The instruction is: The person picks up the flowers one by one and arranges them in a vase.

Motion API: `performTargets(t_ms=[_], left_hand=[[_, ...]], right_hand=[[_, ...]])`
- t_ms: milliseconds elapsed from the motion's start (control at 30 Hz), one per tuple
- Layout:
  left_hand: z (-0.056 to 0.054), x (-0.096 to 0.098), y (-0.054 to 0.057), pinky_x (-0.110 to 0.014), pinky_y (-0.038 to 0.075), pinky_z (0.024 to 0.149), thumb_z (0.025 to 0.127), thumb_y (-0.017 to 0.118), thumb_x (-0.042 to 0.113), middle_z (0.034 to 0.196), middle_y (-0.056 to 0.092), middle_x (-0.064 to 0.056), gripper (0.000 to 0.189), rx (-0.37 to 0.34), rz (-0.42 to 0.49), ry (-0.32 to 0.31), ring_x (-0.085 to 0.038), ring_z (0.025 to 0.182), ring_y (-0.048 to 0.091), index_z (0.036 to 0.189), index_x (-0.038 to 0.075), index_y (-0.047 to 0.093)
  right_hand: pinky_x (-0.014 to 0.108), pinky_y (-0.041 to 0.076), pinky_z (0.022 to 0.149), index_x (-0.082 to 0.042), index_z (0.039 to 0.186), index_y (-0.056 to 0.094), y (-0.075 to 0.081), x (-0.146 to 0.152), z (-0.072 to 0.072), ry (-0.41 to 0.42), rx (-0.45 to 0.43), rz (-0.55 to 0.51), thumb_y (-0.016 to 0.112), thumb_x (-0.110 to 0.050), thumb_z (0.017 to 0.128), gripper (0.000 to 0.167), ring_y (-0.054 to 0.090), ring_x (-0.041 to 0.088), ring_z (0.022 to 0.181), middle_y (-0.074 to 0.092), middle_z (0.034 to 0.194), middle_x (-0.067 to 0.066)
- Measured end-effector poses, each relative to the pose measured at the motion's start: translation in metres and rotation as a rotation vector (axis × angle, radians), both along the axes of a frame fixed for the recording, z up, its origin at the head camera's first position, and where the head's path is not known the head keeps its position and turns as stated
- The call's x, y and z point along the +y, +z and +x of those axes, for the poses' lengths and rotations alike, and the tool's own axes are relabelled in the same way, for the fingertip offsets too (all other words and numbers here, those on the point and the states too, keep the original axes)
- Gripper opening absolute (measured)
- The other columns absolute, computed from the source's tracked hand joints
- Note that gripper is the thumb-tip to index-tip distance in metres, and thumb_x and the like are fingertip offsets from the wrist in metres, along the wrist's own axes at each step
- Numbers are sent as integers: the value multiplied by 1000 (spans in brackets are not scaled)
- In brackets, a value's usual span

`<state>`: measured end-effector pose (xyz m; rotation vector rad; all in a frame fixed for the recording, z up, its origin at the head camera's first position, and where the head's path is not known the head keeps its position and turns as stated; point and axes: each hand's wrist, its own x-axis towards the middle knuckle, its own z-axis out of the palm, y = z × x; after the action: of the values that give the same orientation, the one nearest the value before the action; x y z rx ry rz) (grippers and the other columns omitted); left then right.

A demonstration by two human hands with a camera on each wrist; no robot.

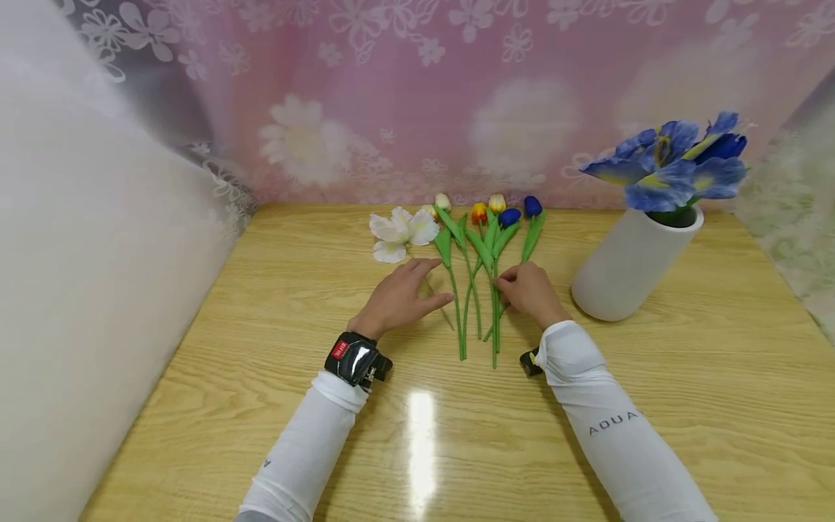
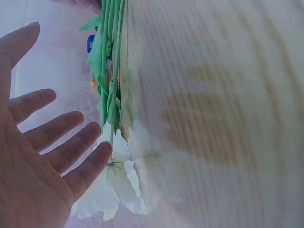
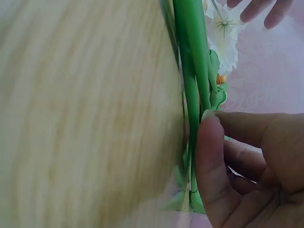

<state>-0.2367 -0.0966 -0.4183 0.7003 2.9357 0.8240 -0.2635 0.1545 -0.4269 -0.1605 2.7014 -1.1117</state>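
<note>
Right hand (image 1: 531, 291), just right of center in the head frame, is pinching a green stem (image 3: 200, 61) between thumb and index finger; other fingers are curling toward the palm. Can't tell which bloom that stem is carrying; stems are crossing there. Left hand (image 1: 406, 296), mid-frame, is hovering just left of the stems, fingers extended and spread, thumb standing apart, holding nothing. Can't tell if it's brushing a leaf. White flower (image 1: 399, 233) is lying just above it, petals spread. Tulips are lying upper center, blooms toward the top, stems running down the frame. Left to right: pale tulip (image 1: 442, 201), red-orange tulip (image 1: 479, 212), cream-yellow tulip (image 1: 497, 203), lower blue tulip (image 1: 510, 217), upper blue tulip (image 1: 532, 206). Vase (image 1: 626, 268) is standing at right, holding blue flowers (image 1: 665, 170). Wood-grain surface (image 1: 261, 290) is carrying everything. Pink floral cloth (image 1: 417, 94) is filling the top of the frame.
</note>
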Motion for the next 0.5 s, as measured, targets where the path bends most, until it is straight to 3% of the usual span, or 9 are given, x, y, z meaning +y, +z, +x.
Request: performTargets(t_ms=[333, 500], left_hand=[[0, 0, 2, -45, 42, 97, 91, 55, 56, 146, 39, -4, 69, -3, -2, 5, -24, 129, 41, 146, 17, 40], [1, 0, 3, -45, 41, 98, 91, 55, 55, 146, 39, -5, 69, -6, 1, 10, -25, 130, 40, 146, 16, 40]], right_hand=[[28, 53, 59, 3, 109, 69, -3, 4, -5, -51, -11, -18, 57, -20, 97, 29, 63, 16, 61, 67, 73, 8], [27, 53, 58, 2, 107, 69, -1, 4, -2, -100, -26, -103, 55, -19, 97, 28, 65, 19, 61, 66, 73, 8]])
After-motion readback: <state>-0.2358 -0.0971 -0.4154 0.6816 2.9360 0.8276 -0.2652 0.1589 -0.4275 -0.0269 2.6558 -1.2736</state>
